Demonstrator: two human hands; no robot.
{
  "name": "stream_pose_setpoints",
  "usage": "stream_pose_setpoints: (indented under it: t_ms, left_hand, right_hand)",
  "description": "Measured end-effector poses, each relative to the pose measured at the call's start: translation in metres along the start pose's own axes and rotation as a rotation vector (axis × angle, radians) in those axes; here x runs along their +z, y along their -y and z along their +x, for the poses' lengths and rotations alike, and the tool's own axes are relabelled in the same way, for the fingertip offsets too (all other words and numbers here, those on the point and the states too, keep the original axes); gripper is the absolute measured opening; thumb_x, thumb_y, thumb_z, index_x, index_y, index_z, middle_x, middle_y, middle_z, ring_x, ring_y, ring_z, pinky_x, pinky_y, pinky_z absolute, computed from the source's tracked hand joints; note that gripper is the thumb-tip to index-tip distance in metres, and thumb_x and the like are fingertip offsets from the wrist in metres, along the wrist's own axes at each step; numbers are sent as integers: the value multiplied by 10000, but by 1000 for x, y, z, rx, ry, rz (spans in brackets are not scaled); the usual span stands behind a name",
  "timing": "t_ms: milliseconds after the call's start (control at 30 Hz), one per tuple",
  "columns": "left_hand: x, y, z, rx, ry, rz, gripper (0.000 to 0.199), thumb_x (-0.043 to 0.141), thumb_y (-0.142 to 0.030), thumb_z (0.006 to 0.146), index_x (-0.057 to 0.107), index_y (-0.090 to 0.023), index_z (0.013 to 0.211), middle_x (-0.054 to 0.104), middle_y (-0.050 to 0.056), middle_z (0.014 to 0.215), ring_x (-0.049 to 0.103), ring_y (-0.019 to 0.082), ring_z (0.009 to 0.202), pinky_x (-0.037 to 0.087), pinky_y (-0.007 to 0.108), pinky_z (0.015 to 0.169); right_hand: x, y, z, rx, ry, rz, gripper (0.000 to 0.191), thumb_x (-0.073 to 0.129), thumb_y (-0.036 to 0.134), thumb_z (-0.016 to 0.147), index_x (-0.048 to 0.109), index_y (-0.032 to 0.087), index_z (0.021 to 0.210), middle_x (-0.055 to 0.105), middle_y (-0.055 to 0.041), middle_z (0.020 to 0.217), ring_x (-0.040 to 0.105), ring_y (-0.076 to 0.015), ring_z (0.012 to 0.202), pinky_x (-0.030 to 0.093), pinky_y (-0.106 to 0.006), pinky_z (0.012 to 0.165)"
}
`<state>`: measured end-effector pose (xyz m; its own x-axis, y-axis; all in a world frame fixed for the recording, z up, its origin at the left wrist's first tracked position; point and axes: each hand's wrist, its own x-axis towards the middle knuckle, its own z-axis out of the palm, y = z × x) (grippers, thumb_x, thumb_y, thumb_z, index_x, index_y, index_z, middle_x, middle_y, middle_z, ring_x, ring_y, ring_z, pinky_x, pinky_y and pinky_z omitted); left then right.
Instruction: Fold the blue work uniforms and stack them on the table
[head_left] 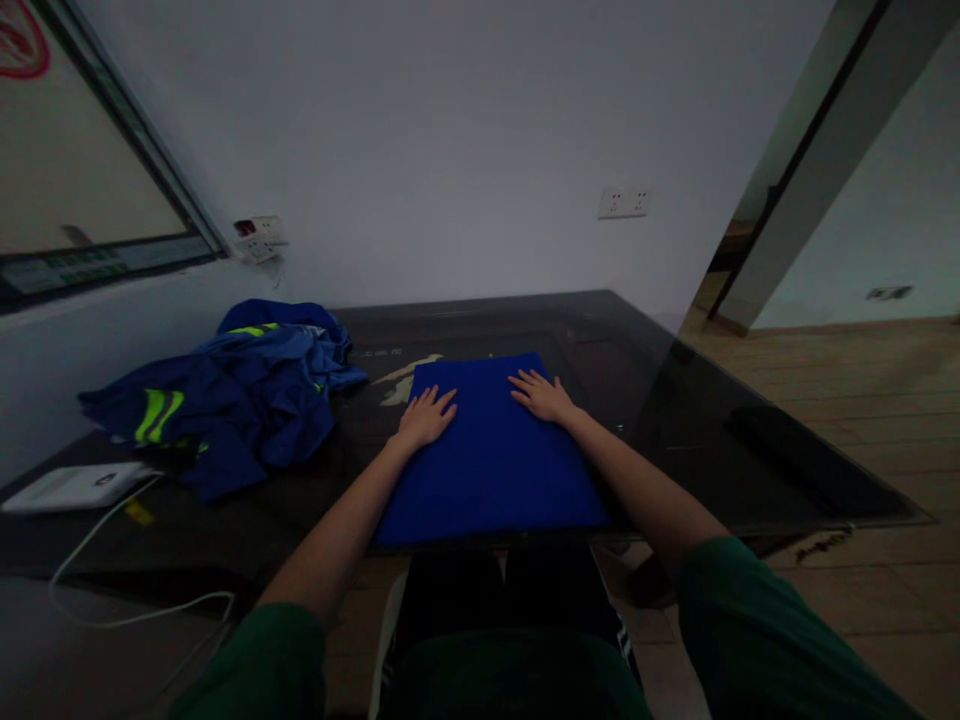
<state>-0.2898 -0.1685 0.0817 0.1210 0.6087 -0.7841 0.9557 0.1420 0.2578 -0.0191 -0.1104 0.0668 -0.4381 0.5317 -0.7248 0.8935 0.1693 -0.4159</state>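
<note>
A flat blue cloth point(491, 465) lies on the dark table, its near edge close to the table's front edge. My left hand point(427, 416) rests on the cloth's upper left side with the fingers spread. On the upper right side lies my right hand point(543, 396), palm down, its fingers apart. Neither hand grips anything. Bare cloth shows between the two hands.
Crumpled blue clothing with yellow-green stripes point(240, 390) is heaped at the table's left. Nearer is a white device point(79, 487) with a white cable. A black object point(787, 445) lies on the dark table point(667, 440) at right. Wall sockets point(625, 203) are behind.
</note>
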Motion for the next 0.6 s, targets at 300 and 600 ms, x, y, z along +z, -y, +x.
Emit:
stream_pose_setpoints:
  t_ms: [300, 600]
  left_hand:
    - [-8, 10, -5, -178, -85, -62, 625, 284, -505, 958, 359, -142, 1461, 260, 155, 1555, 235, 291, 1438, 240, 479, 1130]
    - [-45, 74, -75, -306, -6, -631, 776, 606, -503, 769, 426, -79, 1393, 681, 165, 1109, 688, 265, 940, 548, 322, 764]
  right_hand:
    - [-8, -20, 14, 354, -192, 48, 580, 354, 413, 983, 316, 119, 1482, 348, -176, 1510, 258, -332, 1409, 251, -582, 1096]
    - [-35, -50, -98, 306, 11, 637, 465, 531, 300, 890, 495, 154, 1330, 653, -117, 1035, 648, -195, 860, 560, -324, 706]
